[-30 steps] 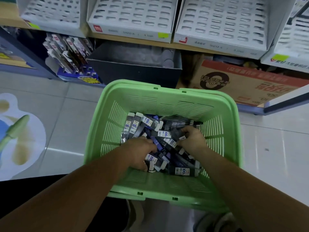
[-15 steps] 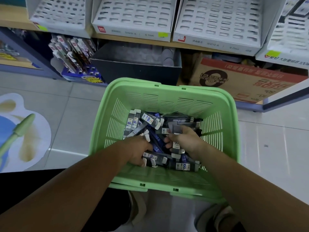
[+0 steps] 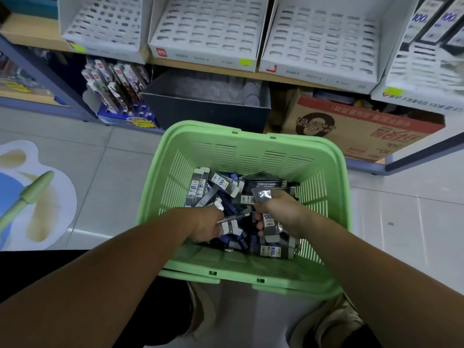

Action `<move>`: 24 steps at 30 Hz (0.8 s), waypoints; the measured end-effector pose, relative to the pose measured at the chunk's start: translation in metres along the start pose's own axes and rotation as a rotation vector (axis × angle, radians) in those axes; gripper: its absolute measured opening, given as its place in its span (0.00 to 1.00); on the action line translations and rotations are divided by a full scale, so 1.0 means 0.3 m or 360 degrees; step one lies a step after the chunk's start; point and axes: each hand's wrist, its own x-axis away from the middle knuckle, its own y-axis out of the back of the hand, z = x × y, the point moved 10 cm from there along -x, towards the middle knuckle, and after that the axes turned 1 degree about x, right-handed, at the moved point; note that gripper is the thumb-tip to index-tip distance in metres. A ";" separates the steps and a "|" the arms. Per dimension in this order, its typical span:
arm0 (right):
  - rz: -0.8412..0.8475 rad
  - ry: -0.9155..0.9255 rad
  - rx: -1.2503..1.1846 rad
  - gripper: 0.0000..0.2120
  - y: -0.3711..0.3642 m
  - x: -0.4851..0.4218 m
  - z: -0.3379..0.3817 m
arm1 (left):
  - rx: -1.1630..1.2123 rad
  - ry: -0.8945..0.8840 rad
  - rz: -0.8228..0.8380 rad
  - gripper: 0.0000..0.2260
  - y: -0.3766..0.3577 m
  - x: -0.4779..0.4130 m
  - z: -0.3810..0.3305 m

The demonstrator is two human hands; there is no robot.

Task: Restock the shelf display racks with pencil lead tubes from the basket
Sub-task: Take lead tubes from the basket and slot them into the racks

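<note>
A green plastic basket (image 3: 251, 149) sits on the floor in front of me, holding several pencil lead tubes (image 3: 198, 187) in grey and blue packs. Both hands are down inside it. My right hand (image 3: 281, 212) grips a bunch of tubes, their ends sticking out above and below the fist. My left hand (image 3: 208, 223) is curled round a few tubes at the pile's left side. White slotted display racks (image 3: 208, 28) stand on the shelf above; the far right rack (image 3: 431, 26) has some tubes in it.
Under the shelf stand a dark open box (image 3: 206, 106), a brown printed carton (image 3: 361, 129) and a blue display of carded pens (image 3: 118, 89). Tiled floor spreads on both sides, with a floor sticker (image 3: 32, 194) at the left. My shoes (image 3: 329, 320) are just behind the basket.
My right hand has closed on a bunch of tubes and lifted them slightly off the pile. My left hand has gathered tubes on the left. The view has tilted up a little.
</note>
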 end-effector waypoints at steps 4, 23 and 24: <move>-0.0033 0.0073 0.0044 0.20 0.050 0.046 0.066 | 0.0120 0.0031 -0.0083 0.14 0.078 0.039 0.011; -0.0216 0.0188 -0.0361 0.13 0.052 0.087 0.048 | 0.1617 0.0126 -0.0373 0.20 0.116 0.074 0.017; -0.0268 0.0218 -0.0377 0.14 0.067 0.089 0.068 | 0.1666 0.0101 -0.0398 0.19 0.135 0.080 0.007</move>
